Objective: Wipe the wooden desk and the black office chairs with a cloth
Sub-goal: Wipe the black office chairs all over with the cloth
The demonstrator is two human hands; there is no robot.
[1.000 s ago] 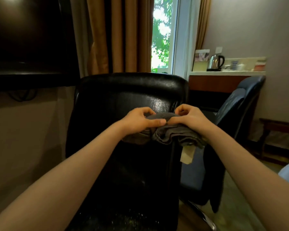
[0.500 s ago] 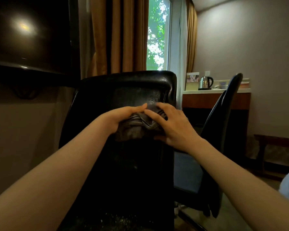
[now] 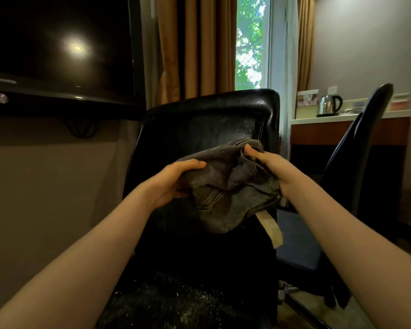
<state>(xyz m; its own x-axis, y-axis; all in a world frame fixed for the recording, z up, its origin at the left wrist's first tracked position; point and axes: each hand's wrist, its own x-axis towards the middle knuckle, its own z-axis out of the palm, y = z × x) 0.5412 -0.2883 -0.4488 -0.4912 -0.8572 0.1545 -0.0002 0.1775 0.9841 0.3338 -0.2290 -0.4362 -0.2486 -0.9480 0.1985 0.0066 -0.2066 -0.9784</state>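
A black office chair [image 3: 199, 124] stands straight ahead, its glossy backrest facing me and its speckled seat below. In front of the backrest I hold a grey cloth [image 3: 226, 193] with a pale label strip hanging from its lower right. My left hand [image 3: 173, 179] grips the cloth's left edge, thumb on top. My right hand [image 3: 268, 165] pinches the cloth's upper right part. The cloth hangs bunched between both hands, off the backrest. A second black office chair [image 3: 356, 162] stands to the right, seen side-on. The wooden desk [image 3: 318, 131] sits at the back right.
A dark TV screen [image 3: 57, 48] hangs on the left wall. Brown curtains [image 3: 195, 43] and a window are behind the chair. A kettle [image 3: 329, 105] and small items stand on the desk. A wooden bench is at the far right.
My hands have lifted the cloth off the backrest and pulled it apart, so it now hangs open between them. The view has shifted left and upward.
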